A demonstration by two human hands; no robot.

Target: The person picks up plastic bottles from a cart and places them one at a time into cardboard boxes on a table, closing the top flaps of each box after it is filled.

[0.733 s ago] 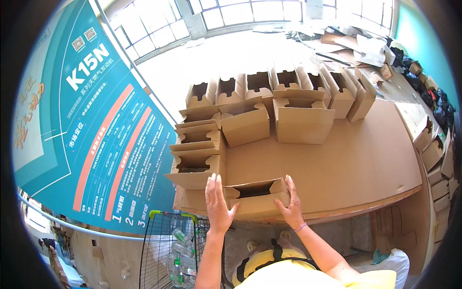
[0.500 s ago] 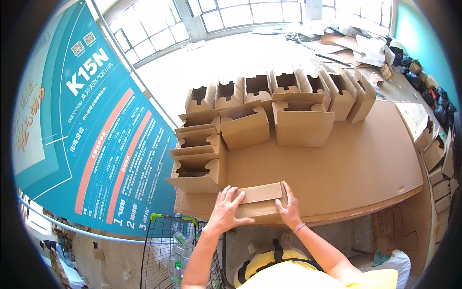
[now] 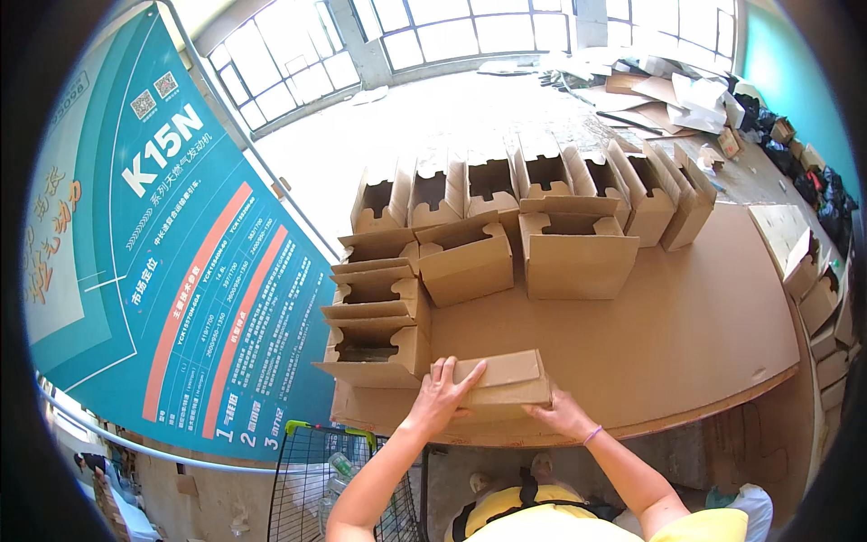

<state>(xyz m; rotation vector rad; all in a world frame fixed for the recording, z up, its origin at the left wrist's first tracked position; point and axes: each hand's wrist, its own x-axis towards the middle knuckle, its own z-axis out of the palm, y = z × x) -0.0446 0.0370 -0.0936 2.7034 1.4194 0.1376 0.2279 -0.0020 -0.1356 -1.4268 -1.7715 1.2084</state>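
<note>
brown box [image 3: 508, 373], teal banner [image 3: 117, 348], yellow shirt [image 3: 551, 524]

Ylw top [image 3: 560, 529] w/ blk strap [image 3: 527, 490]

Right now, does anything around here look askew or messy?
Yes. One open box, left of centre on the table, sits askew, angled against the box to its right. Beyond, at the far right, cardboard scraps lie in a jumbled heap.
</note>
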